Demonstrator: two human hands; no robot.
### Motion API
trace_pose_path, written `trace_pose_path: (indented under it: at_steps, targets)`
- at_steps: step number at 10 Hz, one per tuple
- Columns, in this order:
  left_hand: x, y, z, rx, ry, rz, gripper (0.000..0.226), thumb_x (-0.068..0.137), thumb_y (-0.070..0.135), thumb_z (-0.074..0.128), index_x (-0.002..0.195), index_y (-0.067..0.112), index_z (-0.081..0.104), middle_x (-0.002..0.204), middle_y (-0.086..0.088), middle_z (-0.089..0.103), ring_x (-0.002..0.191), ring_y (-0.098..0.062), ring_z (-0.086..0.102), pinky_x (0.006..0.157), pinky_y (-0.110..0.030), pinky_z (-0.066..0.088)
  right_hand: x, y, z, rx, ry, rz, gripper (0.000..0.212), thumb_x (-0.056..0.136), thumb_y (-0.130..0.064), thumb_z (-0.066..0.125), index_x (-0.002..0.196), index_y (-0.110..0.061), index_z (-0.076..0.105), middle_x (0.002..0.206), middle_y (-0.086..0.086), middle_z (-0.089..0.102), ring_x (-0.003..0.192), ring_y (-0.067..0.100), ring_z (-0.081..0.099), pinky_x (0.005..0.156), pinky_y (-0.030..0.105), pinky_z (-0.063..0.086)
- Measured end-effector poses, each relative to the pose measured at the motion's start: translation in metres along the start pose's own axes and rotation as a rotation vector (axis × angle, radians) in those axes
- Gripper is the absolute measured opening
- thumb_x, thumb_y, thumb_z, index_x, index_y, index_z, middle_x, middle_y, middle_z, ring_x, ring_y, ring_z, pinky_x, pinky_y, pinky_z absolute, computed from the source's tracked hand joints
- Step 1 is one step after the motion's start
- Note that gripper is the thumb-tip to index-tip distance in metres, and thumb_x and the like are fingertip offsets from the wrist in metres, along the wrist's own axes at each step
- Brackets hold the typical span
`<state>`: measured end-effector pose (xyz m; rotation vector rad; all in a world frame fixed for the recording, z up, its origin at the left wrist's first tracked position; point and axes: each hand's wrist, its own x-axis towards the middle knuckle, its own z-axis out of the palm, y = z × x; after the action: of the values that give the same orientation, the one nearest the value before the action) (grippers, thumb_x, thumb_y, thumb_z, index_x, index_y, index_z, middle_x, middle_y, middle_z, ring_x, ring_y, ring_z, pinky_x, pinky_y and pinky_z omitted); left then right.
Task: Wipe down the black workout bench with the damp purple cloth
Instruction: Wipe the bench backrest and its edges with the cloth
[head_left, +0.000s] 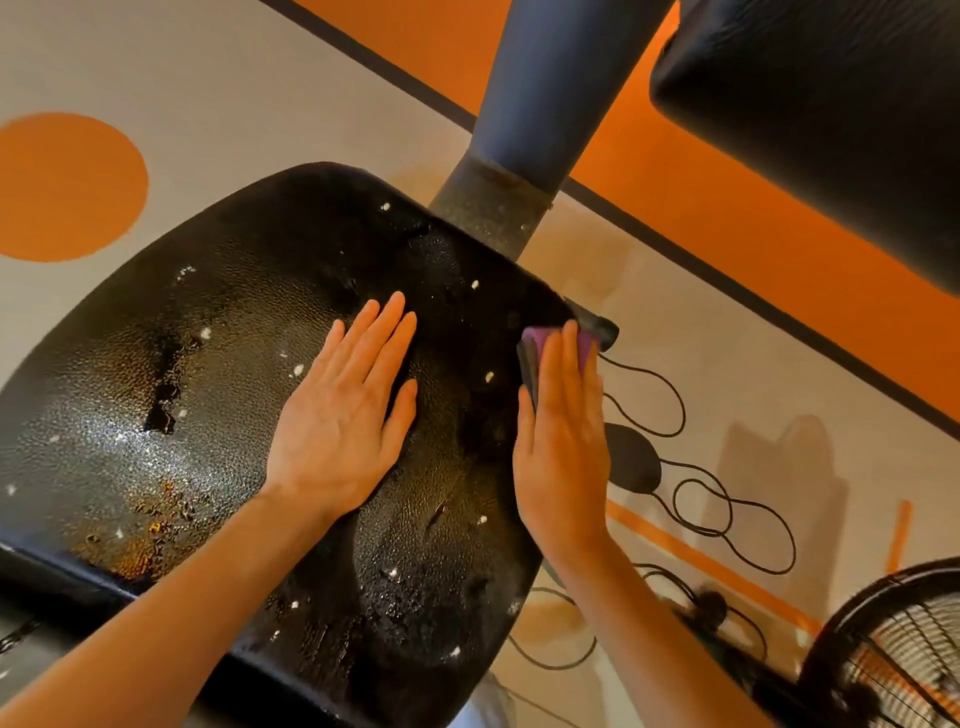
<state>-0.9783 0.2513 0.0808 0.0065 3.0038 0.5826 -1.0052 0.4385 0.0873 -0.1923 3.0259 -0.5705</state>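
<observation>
Head view, looking down on the black workout bench, whose textured seat pad fills the frame from 9 o'clock to the centre. The left hand lies flat on the pad near centre, fingers straight and together, holding nothing. The right hand, at about 3 o'clock, presses the damp purple cloth against the pad's right edge with straight fingers; only a folded corner of the cloth shows beyond the fingertips. Progress, as judged: the pad glistens with droplets across much of its surface, suggesting moisture has been spread, yet white flecks and brownish patches, densest toward 7 o'clock, remain, so wiping appears unfinished. A second black pad sits at 1 o'clock; its condition cannot be told. Cables and a fan lie on the floor at 4 to 5 o'clock.
</observation>
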Motion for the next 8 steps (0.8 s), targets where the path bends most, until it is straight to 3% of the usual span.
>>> trace_pose_path:
  at_steps: [2,4,6,7,8]
  targets:
    - [0.0,0.0,0.001,-0.005,0.004,0.008,0.058,0.102,0.038,0.029,0.154,0.015,0.021,0.164,0.0,0.013,0.152,-0.014,0.007,0.124,-0.032,0.004,0.089,-0.002,0.01,0.014,-0.028,0.069,0.047,0.102,-0.027,0.034,0.146,-0.009,0.032,0.152,0.011,0.035,0.142,0.028,0.03,0.11,0.044,0.039]
    - [0.0,0.0,0.0,-0.015,0.002,-0.002,0.059,0.102,0.04,0.028,0.155,0.016,0.02,0.164,0.001,0.012,0.152,-0.013,0.006,0.124,-0.03,0.002,0.017,0.023,-0.001,0.229,-0.015,0.073,0.054,0.102,-0.029,0.036,0.151,-0.01,0.022,0.157,0.008,0.026,0.146,0.02,0.024,0.115,0.037,0.032]
    - [0.001,0.0,0.001,-0.012,0.008,0.007,0.059,0.101,0.039,0.028,0.154,0.015,0.021,0.164,0.0,0.014,0.152,-0.015,0.008,0.124,-0.035,0.007,0.111,0.0,0.011,-0.005,-0.016,-0.095,0.036,0.101,-0.024,0.039,0.136,-0.016,0.045,0.131,0.005,0.055,0.122,0.022,0.052,0.094,0.037,0.049]
    - [0.001,0.0,0.001,-0.014,0.003,0.005,0.059,0.101,0.039,0.029,0.154,0.015,0.022,0.164,0.0,0.014,0.152,-0.015,0.008,0.124,-0.034,0.007,0.065,0.017,0.001,0.039,-0.046,-0.13,0.045,0.101,-0.02,0.042,0.145,-0.017,0.035,0.148,0.008,0.041,0.14,0.025,0.036,0.104,0.042,0.045]
    - [0.0,0.0,0.0,-0.017,0.005,-0.002,0.059,0.101,0.039,0.029,0.154,0.016,0.021,0.164,0.001,0.013,0.152,-0.013,0.007,0.124,-0.032,0.005,0.018,0.02,0.003,-0.077,-0.008,-0.13,0.05,0.1,-0.018,0.044,0.147,-0.009,0.032,0.155,0.011,0.031,0.147,0.026,0.02,0.114,0.042,0.034]
